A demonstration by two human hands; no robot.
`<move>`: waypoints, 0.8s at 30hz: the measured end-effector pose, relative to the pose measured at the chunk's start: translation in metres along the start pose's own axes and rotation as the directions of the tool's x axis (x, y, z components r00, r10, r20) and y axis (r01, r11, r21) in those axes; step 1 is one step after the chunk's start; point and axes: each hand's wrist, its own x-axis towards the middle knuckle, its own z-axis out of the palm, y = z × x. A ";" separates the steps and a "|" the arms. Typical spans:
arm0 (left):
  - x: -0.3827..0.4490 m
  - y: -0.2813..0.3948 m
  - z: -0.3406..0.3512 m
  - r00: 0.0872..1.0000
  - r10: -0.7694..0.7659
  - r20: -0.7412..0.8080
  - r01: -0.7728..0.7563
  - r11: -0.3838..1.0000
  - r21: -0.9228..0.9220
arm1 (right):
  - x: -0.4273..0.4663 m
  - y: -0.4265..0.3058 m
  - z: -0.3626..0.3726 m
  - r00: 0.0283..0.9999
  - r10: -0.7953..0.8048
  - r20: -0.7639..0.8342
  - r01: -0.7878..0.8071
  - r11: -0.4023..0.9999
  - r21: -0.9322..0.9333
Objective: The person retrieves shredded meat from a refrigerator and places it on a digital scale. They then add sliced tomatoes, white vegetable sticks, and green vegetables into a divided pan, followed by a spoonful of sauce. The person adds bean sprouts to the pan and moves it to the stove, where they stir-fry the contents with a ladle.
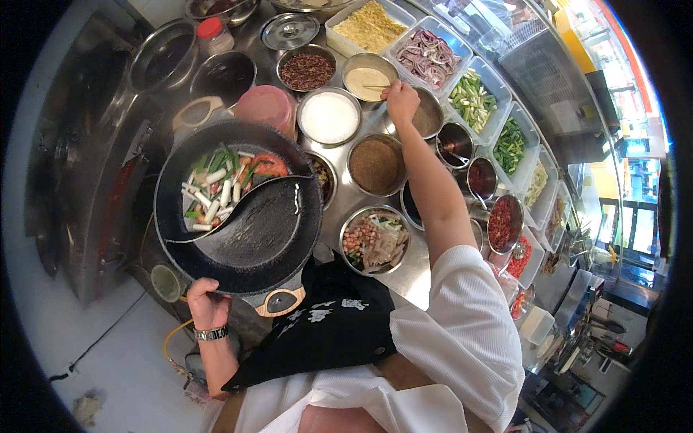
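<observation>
My left hand (209, 303) grips the near rim of a black divided hot-pot pan (254, 227) with wooden-edged handles. Its far compartment holds cut scallions (214, 200) and tomato slices (269, 164); the near one shows a bare, oily bottom. My right hand (401, 102) is closed on the handle of a thin spoon (376, 86), whose tip is over a steel bowl of pale powder (366, 81). Beside that stand bowls of white granules (329, 117), brown powder (374, 165) and grey-brown powder (426, 116).
A bowl with peanuts and sliced food (373, 238) stands near my apron. Plastic tubs of sliced red onion (429, 57) and chopped greens (510, 145) line the right side. Bowls of chili flakes (503, 224) and dried peppercorns (307, 69), plus a red-capped jar (215, 35), stand around.
</observation>
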 end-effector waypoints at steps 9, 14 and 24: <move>0.012 0.008 0.095 0.993 -0.029 0.116 0.020 0.997 0.078 | 0.000 0.011 -0.044 0.978 0.182 -0.104 -0.139 0.934 0.328; 0.022 0.007 0.141 0.971 -0.098 0.219 0.066 0.987 0.148 | 0.009 -0.015 -0.083 0.971 0.239 0.000 -0.189 0.770 0.609; 0.043 -0.006 0.183 0.885 -0.268 0.382 0.248 0.964 0.100 | -0.069 -0.129 -0.150 0.968 -0.162 0.192 0.052 0.877 0.477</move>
